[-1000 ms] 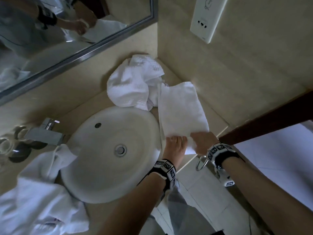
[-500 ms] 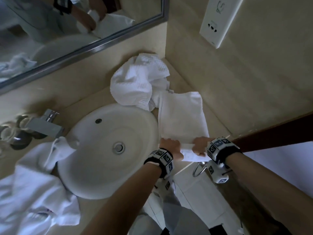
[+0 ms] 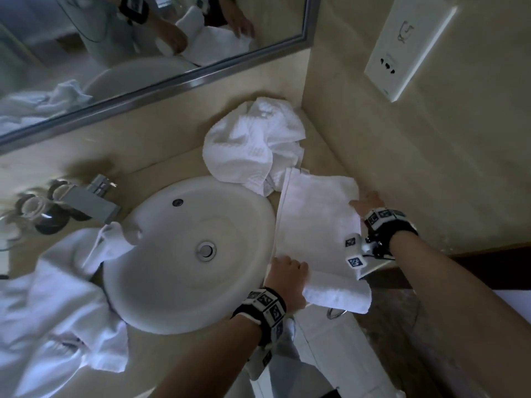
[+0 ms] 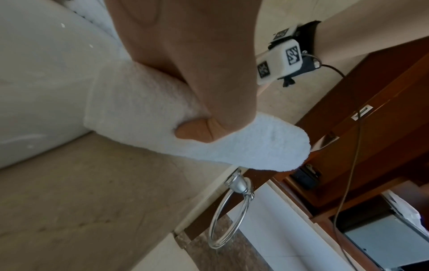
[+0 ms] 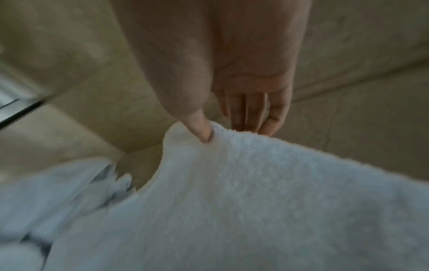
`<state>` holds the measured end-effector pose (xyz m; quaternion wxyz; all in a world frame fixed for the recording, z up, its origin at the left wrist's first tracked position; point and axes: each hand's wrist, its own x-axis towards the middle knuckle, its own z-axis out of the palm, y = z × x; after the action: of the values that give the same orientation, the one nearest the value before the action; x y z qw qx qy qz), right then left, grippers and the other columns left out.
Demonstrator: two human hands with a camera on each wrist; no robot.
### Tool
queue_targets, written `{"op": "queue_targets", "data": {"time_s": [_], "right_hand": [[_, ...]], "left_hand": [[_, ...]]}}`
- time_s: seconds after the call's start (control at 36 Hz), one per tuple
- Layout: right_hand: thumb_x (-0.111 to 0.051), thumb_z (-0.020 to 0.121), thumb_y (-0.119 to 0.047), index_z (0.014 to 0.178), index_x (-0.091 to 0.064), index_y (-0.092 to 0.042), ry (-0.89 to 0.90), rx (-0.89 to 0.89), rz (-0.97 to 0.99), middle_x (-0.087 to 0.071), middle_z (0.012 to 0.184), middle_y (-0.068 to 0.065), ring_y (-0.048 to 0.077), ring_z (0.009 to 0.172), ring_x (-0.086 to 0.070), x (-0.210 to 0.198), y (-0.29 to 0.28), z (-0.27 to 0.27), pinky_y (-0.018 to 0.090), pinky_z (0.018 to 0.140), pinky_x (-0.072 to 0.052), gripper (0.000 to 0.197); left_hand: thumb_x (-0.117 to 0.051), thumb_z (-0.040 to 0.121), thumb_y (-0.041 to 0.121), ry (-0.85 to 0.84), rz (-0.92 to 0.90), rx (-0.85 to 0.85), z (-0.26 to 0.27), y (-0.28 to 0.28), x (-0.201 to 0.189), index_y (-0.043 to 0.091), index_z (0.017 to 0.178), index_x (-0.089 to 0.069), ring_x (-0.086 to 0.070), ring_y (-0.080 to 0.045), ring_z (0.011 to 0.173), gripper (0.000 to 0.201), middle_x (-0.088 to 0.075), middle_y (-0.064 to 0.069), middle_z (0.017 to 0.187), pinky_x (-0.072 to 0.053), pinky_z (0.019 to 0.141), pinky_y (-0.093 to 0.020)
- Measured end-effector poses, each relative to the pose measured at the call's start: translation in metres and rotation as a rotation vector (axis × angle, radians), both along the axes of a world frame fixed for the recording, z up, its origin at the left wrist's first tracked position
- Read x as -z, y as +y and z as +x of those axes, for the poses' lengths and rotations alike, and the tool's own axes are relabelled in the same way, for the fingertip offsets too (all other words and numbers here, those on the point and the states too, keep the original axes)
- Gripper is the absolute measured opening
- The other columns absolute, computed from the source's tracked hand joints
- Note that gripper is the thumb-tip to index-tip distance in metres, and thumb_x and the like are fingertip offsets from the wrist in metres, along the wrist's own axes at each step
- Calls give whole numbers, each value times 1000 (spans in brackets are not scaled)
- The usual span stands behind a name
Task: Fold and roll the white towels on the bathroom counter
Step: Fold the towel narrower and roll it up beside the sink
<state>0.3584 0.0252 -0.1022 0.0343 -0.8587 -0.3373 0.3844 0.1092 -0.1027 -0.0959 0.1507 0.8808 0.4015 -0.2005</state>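
Left hand (image 3: 288,278) gripping rolled near end of folded white towel (image 3: 316,222) beside sink (image 3: 161,285); right hand (image 3: 369,203) pinching far right edge.

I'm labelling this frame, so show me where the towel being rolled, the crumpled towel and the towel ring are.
towel being rolled (image 3: 316,222), head view, on its flat unrolled middle.
crumpled towel (image 3: 247,145), head view, on the heap's middle.
towel ring (image 4: 228,216), left wrist view, on the chrome hoop.
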Motion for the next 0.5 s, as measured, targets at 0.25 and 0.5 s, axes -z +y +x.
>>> {"op": "queue_targets", "data": {"time_s": [0.25, 0.5], "right_hand": [[-43, 92, -40, 128, -53, -12, -85, 45, 29, -53, 132, 15, 36, 114, -54, -5, -3, 2, 39, 90, -41, 46], [-62, 89, -31, 139, -42, -8, 120, 81, 328, -44, 139, 17, 37, 125, -45, 18, 10, -2, 48, 105, -37, 58]], "left_hand": [[-62, 78, 42, -8, -48, -47, -8, -3, -2, 11, 120, -44, -51, -31, 105, 56, -56, -10, 115, -33, 97, -50], [-61, 80, 45, 25, -67, -17, -7, 2, -5, 10, 123, -42, -52, -32, 103, 59, -55, -11, 117, -36, 95, -51]]}}
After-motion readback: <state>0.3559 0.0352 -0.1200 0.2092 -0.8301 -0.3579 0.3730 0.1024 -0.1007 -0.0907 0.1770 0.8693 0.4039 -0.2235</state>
